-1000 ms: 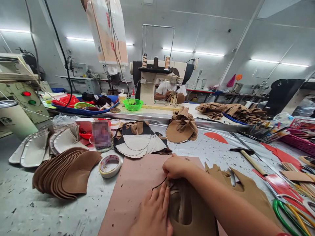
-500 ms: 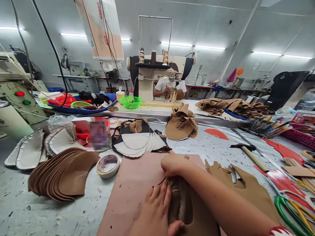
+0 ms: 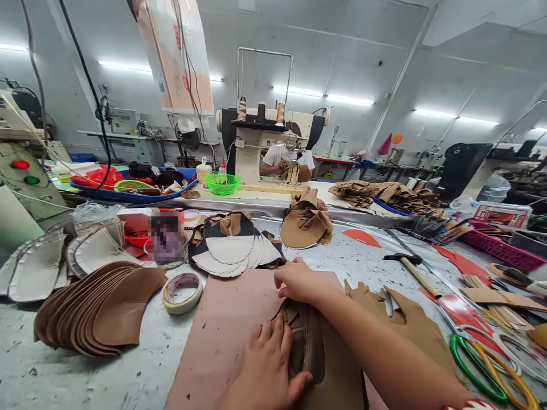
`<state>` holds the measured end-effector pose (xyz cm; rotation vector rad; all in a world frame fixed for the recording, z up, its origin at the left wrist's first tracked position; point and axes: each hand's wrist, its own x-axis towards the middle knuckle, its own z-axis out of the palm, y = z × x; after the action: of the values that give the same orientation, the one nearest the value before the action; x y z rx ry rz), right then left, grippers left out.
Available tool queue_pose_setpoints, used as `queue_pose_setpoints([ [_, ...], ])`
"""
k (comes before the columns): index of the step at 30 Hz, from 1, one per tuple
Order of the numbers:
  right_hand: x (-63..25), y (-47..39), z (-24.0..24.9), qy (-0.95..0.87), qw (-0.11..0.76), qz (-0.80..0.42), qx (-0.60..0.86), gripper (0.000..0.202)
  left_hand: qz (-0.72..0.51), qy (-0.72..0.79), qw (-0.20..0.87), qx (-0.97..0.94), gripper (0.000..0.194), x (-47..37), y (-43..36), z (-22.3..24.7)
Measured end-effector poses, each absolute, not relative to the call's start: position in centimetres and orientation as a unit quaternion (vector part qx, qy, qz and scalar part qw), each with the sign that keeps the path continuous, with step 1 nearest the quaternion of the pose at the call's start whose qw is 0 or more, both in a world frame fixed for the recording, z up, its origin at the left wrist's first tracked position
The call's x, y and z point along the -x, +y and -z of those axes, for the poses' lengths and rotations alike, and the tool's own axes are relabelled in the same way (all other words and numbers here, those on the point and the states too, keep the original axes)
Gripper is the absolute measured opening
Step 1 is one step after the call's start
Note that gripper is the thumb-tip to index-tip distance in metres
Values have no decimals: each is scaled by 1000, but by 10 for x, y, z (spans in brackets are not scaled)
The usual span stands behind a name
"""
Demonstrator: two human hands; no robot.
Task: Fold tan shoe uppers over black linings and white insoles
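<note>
A brown leather shoe-upper piece (image 3: pixel 321 341) with a darker section of layered straps (image 3: pixel 298 336) lies on a pinkish board (image 3: pixel 222 330). My left hand (image 3: pixel 265 361) rests flat on the left edge of the dark section, fingers stretched forward and thumb out to the right. Over the far end of the piece is my right hand (image 3: pixel 297 282), its fingers loosely bent and apart, with nothing visible in them. Its forearm crosses above the brown leather from the lower right.
At left are a stack of brown leather pieces (image 3: pixel 98 307) and a tape roll (image 3: pixel 182 292). White-lined pieces (image 3: pixel 231 250) lie beyond the board. To the right are a hammer (image 3: pixel 421 276) and green-handled scissors (image 3: pixel 476 367). A co-worker (image 3: pixel 282 159) sits behind a sewing machine (image 3: pixel 250 151).
My right hand has loosened from a closed grip at the piece's far end, its fingers lifting slightly. My left hand stays flat on the leather. The view has shifted right.
</note>
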<state>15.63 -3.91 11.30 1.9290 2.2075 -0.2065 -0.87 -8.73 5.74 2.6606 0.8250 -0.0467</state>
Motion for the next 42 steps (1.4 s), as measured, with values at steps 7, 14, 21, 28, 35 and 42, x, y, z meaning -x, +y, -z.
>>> queue_pose_setpoints([
  [7,-159,-40,-99,725,113,118,-669,26,20,288,198,-937,80,12,-88,-52],
  [14,-148,-27,-102,700,159,135,-683,32,34,262,205,-942,82,10,-84,-56],
  [21,-146,-28,-106,692,172,146,-686,36,32,243,224,-943,90,7,-86,-62],
  [28,-144,-25,-106,692,167,146,-687,33,10,236,248,-940,83,9,-85,-54],
  [35,-127,-64,-106,709,41,30,-703,24,-7,237,246,-940,78,10,-87,-52],
  [42,-112,-179,-43,713,-325,-5,-621,28,-124,293,293,-902,59,9,-77,-34],
])
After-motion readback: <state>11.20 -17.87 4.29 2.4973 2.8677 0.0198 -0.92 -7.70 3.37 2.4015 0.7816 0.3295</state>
